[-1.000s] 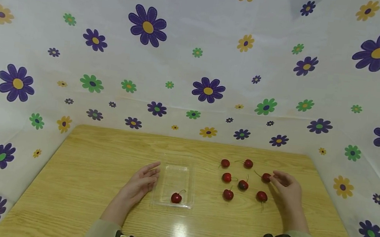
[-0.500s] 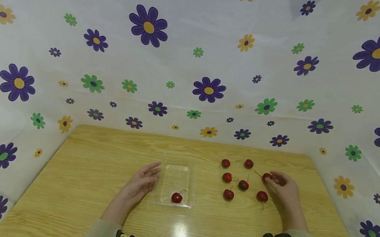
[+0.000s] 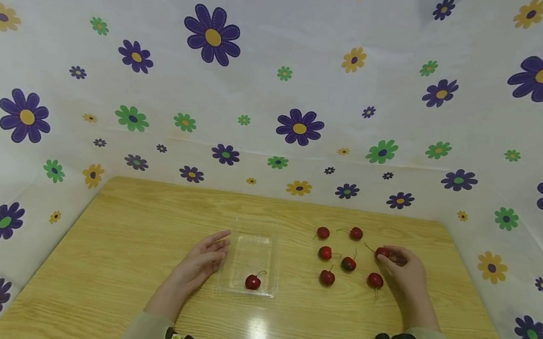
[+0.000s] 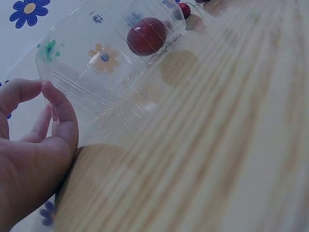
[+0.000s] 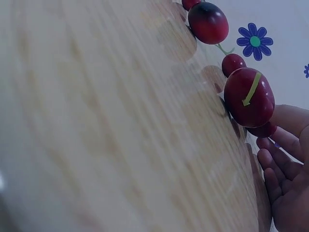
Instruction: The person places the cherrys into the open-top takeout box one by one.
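Observation:
In the head view my right hand grips a dark red cherry between thumb and fingers at the right of the group. In the right wrist view that cherry is partly hidden behind a nearer cherry. My left hand stands on its edge beside a clear plastic tray, fingers fairly straight. In the left wrist view its fingertips are right at the tray's rim. A single cherry with its stem lies in the tray's near part.
Several more stemmed cherries lie loose between tray and right hand, among them a two-toned cherry and one close to the wrist. The wooden table is walled by a flower-printed white cloth.
My right hand's thumb and fingers have slid a little left and come round the cherry, covering more of it. The left hand and the tray have kept their places.

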Action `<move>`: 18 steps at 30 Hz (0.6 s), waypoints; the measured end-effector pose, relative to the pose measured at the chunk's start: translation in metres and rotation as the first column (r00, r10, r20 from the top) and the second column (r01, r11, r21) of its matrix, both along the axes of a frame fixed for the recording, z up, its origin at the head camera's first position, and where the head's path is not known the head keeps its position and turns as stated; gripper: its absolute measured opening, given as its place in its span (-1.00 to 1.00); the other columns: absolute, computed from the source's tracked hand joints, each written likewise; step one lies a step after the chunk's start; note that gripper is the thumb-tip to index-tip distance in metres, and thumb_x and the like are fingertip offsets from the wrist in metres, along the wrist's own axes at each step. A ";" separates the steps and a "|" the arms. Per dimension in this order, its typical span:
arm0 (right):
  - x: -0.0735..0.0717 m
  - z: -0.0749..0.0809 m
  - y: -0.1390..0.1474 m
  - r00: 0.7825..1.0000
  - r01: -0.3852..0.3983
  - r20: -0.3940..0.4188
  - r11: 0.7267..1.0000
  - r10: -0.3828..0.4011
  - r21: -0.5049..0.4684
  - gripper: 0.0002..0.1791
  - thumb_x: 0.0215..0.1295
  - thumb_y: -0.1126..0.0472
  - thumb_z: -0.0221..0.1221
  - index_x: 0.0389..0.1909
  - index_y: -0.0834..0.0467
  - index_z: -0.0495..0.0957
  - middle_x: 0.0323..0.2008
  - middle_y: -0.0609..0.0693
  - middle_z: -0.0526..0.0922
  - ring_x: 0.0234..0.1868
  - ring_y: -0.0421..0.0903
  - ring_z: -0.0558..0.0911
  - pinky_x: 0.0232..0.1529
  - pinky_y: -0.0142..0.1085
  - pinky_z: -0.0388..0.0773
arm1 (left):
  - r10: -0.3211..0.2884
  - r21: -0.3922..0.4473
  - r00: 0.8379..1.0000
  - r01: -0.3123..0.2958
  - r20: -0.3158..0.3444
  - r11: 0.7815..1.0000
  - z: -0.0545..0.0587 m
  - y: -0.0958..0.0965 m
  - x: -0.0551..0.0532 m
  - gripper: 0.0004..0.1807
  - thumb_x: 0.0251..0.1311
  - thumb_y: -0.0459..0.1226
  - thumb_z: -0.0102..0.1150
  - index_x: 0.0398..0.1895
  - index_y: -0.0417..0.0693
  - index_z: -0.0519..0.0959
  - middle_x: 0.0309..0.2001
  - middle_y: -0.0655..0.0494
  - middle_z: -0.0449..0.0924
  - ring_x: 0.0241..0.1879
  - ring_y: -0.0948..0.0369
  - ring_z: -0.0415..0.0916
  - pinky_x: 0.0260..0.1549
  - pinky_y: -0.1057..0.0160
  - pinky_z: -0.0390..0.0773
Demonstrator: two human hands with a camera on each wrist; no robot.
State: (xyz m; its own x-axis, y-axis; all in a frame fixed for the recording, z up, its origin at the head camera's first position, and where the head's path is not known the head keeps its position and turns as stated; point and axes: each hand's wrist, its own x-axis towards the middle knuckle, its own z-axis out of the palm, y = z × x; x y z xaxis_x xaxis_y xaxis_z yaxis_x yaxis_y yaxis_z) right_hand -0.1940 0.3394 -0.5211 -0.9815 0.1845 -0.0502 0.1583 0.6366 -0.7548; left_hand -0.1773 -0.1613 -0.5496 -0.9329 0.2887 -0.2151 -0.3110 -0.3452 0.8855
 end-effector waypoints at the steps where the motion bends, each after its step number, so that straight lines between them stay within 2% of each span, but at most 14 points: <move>1: 0.000 0.000 0.000 1.000 0.003 0.002 1.000 -0.003 -0.002 -0.46 0.50 0.04 0.32 0.31 0.33 0.58 0.04 0.20 0.64 -0.20 -0.38 0.45 -0.19 -0.59 0.42 | 0.000 0.003 1.000 0.000 0.006 1.000 0.000 0.000 0.000 -0.33 0.49 -0.57 -0.03 0.62 -0.19 0.19 0.11 0.23 0.46 -0.01 0.38 0.52 -0.07 0.46 0.58; 10: 0.000 -0.001 0.000 1.000 0.025 0.005 0.999 -0.025 -0.031 -0.48 0.51 0.09 0.31 0.31 0.34 0.57 -0.02 0.11 0.64 -0.21 -0.39 0.46 -0.20 -0.62 0.43 | 0.009 0.002 1.000 -0.009 0.009 1.000 -0.001 0.001 -0.001 -0.33 0.48 -0.58 -0.02 0.62 -0.20 0.20 0.10 0.22 0.48 -0.02 0.37 0.53 -0.08 0.45 0.58; 18: 0.002 -0.001 -0.001 0.999 0.031 -0.035 0.998 -0.032 -0.052 -0.49 0.50 0.07 0.32 0.29 0.32 0.59 -0.11 -0.07 0.62 -0.23 -0.43 0.46 -0.19 -0.63 0.43 | -0.008 0.009 1.000 0.008 -0.030 1.000 -0.003 -0.001 -0.001 -0.33 0.48 -0.56 -0.01 0.63 -0.22 0.19 0.09 0.25 0.50 -0.02 0.39 0.53 -0.09 0.46 0.59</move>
